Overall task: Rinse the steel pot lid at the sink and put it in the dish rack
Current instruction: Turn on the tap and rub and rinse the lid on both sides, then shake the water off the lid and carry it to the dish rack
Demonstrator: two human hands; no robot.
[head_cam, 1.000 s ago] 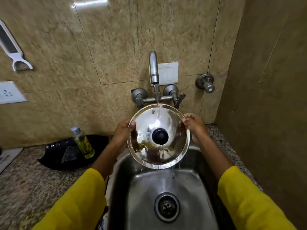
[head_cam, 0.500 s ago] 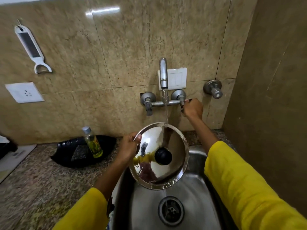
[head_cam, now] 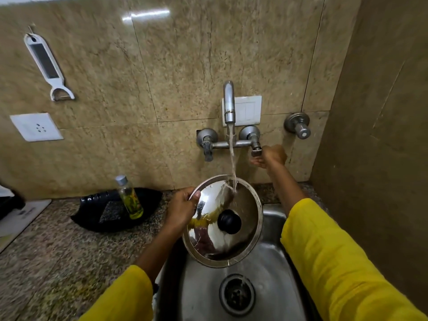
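A round steel pot lid (head_cam: 240, 242) with a black knob (head_cam: 229, 221) hangs tilted over the steel sink (head_cam: 273, 286). My left hand (head_cam: 181, 210) grips its left rim. Water runs from the wall tap (head_cam: 229, 103) onto the lid's upper edge. My right hand (head_cam: 269, 156) is up at the tap's right valve handle (head_cam: 256, 151), fingers curled beside it and touching it. No dish rack is in view.
A small bottle (head_cam: 129, 198) of yellow liquid stands on a black tray (head_cam: 111, 210) on the granite counter (head_cam: 51, 256) to the left. A peeler (head_cam: 46, 63) and a socket (head_cam: 36, 127) are on the tiled wall. A side wall closes the right.
My right hand let go of the lid's right rim and rose to the right valve handle. The lid dropped lower, held by my left hand alone. The water stream is stronger now.
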